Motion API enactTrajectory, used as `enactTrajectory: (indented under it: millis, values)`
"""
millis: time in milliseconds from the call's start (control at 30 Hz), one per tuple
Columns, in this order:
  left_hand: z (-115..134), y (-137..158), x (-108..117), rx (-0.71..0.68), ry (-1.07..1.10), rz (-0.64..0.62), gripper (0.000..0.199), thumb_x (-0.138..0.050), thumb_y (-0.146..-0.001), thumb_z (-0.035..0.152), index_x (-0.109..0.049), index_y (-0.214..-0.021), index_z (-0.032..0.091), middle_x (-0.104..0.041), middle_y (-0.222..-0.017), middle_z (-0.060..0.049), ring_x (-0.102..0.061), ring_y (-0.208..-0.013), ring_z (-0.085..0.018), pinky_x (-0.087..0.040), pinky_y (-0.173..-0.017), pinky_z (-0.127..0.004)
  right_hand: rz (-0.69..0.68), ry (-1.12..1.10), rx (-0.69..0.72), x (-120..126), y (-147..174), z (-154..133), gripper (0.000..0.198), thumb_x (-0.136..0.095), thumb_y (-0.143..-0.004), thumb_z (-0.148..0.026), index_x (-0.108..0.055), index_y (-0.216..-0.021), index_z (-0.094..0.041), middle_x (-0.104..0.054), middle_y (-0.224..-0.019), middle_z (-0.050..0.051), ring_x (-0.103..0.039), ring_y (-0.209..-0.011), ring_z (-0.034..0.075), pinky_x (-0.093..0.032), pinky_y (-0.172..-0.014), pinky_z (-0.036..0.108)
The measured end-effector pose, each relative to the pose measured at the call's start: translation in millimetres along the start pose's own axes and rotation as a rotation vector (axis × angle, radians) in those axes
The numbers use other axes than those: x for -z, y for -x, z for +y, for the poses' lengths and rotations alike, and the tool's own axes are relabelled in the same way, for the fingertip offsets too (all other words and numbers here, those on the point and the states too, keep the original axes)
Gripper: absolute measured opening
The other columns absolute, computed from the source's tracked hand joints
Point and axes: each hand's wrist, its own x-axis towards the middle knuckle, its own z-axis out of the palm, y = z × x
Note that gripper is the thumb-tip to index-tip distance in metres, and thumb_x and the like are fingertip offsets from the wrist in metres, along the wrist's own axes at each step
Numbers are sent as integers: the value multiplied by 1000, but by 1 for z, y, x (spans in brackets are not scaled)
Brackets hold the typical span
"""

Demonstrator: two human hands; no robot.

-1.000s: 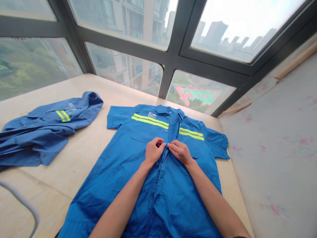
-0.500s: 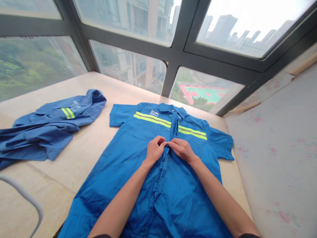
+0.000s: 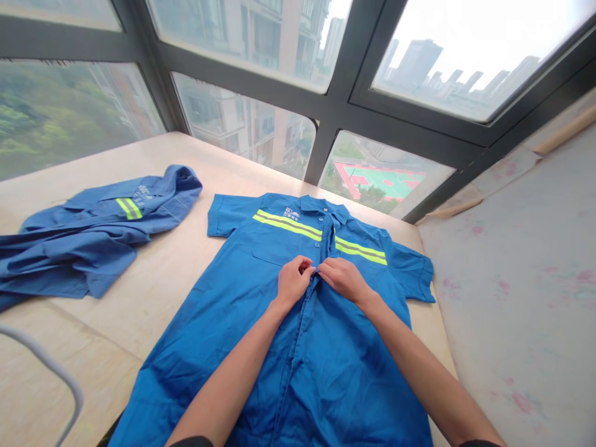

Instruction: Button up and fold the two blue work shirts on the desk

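Observation:
A blue short-sleeved work shirt [image 3: 233, 304] with yellow-green reflective stripes lies front up, its collar toward the window. My left hand [image 3: 295, 278] pinches the front placket at mid-chest, thumb and forefinger together. Close beside it, my right hand [image 3: 342, 277] grips the other edge of the placket with bent fingers. The fingertips of both hands nearly meet over the cloth, and whatever small part they hold there is hidden. Above them, buttons [image 3: 317, 244] show on the upper placket, where the front edges lie apart.
A second blue garment [image 3: 93, 230] with a reflective patch lies crumpled on the pale ledge [image 3: 186, 152] at left. A grey-white cable or tube [image 3: 51, 363] curves in at lower left. Dark window frames [image 3: 256, 74] stand behind, and a flowered wall [image 3: 512, 298] closes the right side.
The view has tilted slightly. Both hands stay at the same spot on the placket, with the right fingers a little more bunched. The placket below them looks flatter.

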Motion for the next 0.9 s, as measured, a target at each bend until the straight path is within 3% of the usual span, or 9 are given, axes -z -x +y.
enactTrajectory:
  millis: [167,333,567,767,900]
  values:
    - [-1,-2,-1,24,91,19,7,-70,-78,17,-68,-84,20,-73,-80,0,-66,-73,-14,-49,-72,-26,82,6,92,5,-2,1,31,-42,-102,-22,-61,-78,-18,-63,-76,4,-51,-66,15,-36,-66,29]
    - [-4,-3,-1,36,134,25,6,-71,-77,18,-67,-82,20,-73,-78,1,-67,-72,-14,-49,-70,-25,218,-83,59,-9,6,-1,22,-48,-100,-19,-63,-84,-18,-68,-82,6,-57,-73,15,-41,-69,29]
    - [-7,-4,-3,36,148,28,6,-71,-78,19,-68,-83,20,-73,-79,0,-68,-74,-14,-50,-71,-25,306,-134,7,-25,14,-6,15,-52,-97,-18,-64,-88,-19,-70,-86,7,-60,-75,17,-46,-71,30]
    - [-4,-2,-1,9,69,-11,11,-68,-80,18,-73,-89,23,-76,-87,-1,-70,-81,-16,-52,-78,-28,340,-165,-10,-32,14,-5,16,-52,-98,-20,-67,-93,-19,-73,-100,9,-66,-82,17,-49,-75,30]
    - [-4,-2,0,-10,30,-27,12,-66,-82,17,-74,-90,23,-77,-89,-1,-70,-83,-18,-52,-80,-29,293,-178,-14,-32,12,-5,18,-49,-99,-20,-67,-94,-20,-74,-99,8,-67,-81,17,-50,-76,30]
